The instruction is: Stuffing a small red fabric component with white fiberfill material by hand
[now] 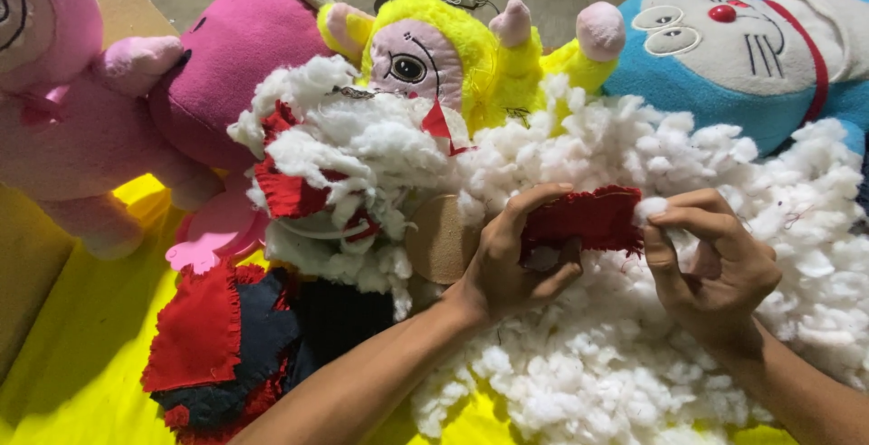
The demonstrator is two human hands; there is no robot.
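Observation:
My left hand (518,259) grips a red fabric piece (588,219), holding it over a big pile of white stuffing (634,345). My right hand (711,268) pinches a tuft of the white stuffing at the red fabric's right end. A tan round fabric part (439,241) lies just left of my left hand. More red scraps (285,191) sit among the stuffing further left.
Plush toys ring the pile: a light pink one (63,110) at left, a magenta one (240,56), a yellow one (434,47) and a blue-and-white cat one (742,47). Red and dark fabric pieces (226,345) lie on a yellow sheet (81,363). Cables litter the floor behind.

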